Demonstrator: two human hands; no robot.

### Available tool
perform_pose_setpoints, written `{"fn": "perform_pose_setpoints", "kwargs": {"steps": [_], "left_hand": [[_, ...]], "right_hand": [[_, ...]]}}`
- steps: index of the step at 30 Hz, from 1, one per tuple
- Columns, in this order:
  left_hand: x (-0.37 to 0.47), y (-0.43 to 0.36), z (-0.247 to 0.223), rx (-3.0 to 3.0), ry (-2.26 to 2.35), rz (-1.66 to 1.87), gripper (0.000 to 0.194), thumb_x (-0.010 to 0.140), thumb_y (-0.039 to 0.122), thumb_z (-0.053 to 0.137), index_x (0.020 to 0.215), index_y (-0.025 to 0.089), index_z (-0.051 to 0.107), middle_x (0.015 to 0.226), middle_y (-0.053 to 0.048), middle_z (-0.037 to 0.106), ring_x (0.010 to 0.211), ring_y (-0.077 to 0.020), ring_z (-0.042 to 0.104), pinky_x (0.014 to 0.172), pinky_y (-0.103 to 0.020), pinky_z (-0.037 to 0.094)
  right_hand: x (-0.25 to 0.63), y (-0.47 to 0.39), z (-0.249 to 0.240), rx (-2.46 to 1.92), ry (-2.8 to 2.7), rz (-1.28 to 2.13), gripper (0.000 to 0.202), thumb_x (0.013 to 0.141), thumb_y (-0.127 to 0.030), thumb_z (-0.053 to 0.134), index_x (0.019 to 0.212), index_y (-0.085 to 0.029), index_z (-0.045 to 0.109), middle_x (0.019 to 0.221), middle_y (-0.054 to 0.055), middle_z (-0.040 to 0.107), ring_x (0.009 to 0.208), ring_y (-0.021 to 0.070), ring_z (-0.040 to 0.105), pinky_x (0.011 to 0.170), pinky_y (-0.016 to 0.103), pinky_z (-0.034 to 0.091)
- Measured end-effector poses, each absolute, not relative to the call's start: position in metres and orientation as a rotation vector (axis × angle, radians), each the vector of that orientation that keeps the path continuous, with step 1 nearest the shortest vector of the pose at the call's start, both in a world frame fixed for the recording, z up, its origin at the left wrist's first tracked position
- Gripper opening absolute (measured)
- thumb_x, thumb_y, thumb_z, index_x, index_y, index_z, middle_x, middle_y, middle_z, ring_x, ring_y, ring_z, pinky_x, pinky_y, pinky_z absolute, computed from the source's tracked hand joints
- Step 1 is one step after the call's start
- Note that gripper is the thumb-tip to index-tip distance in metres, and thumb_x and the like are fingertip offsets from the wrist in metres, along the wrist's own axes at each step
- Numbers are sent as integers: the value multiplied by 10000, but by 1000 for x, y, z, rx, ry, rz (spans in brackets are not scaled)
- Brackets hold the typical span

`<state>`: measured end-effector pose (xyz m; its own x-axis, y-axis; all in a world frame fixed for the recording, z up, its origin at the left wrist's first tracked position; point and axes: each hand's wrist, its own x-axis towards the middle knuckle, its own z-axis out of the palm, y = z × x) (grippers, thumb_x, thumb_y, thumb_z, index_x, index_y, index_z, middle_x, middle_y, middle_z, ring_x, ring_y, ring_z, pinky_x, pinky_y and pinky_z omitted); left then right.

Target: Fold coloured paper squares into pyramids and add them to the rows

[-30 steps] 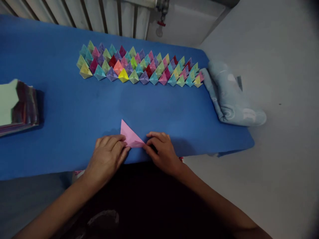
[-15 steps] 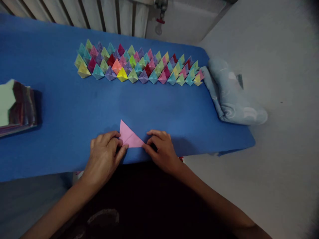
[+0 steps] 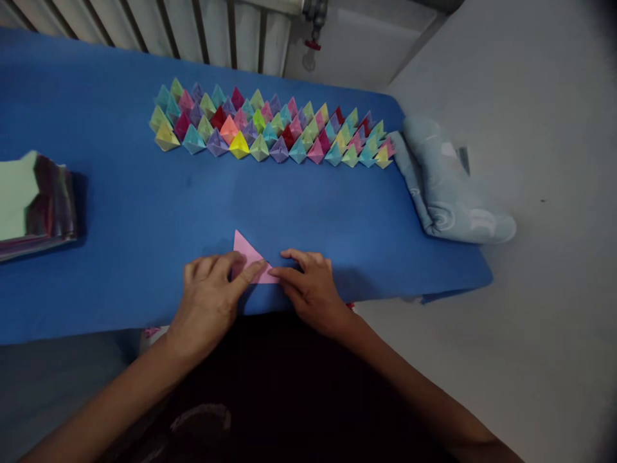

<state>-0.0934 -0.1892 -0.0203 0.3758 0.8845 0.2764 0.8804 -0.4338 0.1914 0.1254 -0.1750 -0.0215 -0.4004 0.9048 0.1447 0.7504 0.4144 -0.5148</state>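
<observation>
A pink paper (image 3: 247, 252), folded into a triangle with its point up, lies on the blue tabletop in front of me. My left hand (image 3: 212, 280) holds its left side, with curled fingers on the left edge and the thumb stretched across the paper's face. At the lower right corner, my right hand (image 3: 311, 283) grips the paper with its fingertips, while one finger arches above, off the sheet. Part of the triangle's lower left is hidden under my left hand.
Rows of small colourful folded-paper pieces (image 3: 259, 149) stand along the back of the blue table (image 3: 159, 218). A stack of paper (image 3: 53, 199) sits at the left edge. A rolled grey-blue cloth (image 3: 448, 186) rests at the right by the wall. Behind is a radiator (image 3: 212, 32).
My left thumb has slid right and up across the paper's face, toward the right corner. My right hand's fingertips have shifted slightly left and up. The triangle stays in place.
</observation>
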Motion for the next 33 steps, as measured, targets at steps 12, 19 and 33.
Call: {"fn": "perform_pose_setpoints", "kwargs": {"steps": [12, 19, 33], "left_hand": [[-113, -208, -21, 2977, 1422, 283, 487, 897, 2, 408, 1310, 156, 613, 1296, -131, 671, 1067, -314, 608, 902, -471, 402], [-117, -221, -23, 2965, 1515, 351, 480, 878, -11, 370, 1266, 62, 642, 1232, -185, 688, 1031, -329, 606, 842, -450, 411], [-120, -221, -40, 2443, 1616, 801, 336, 966, 192, 444, 1220, 173, 662, 1209, -137, 691, 1032, -287, 626, 855, -436, 476]], "right_hand": [[143, -184, -17, -1364, -2617, 184, 375, 966, -218, 504, 1293, -352, 628, 1412, 93, 541, 1152, 326, 463, 862, 486, 387], [112, -165, 2, -1342, -2584, 550, 251, 984, -312, 512, 995, -154, 707, 1130, 117, 677, 952, 222, 566, 872, 382, 432], [85, -128, 0, -1532, -1852, 1446, 529, 712, -137, 653, 1235, -200, 601, 634, -72, 589, 557, 101, 520, 560, 238, 373]]}}
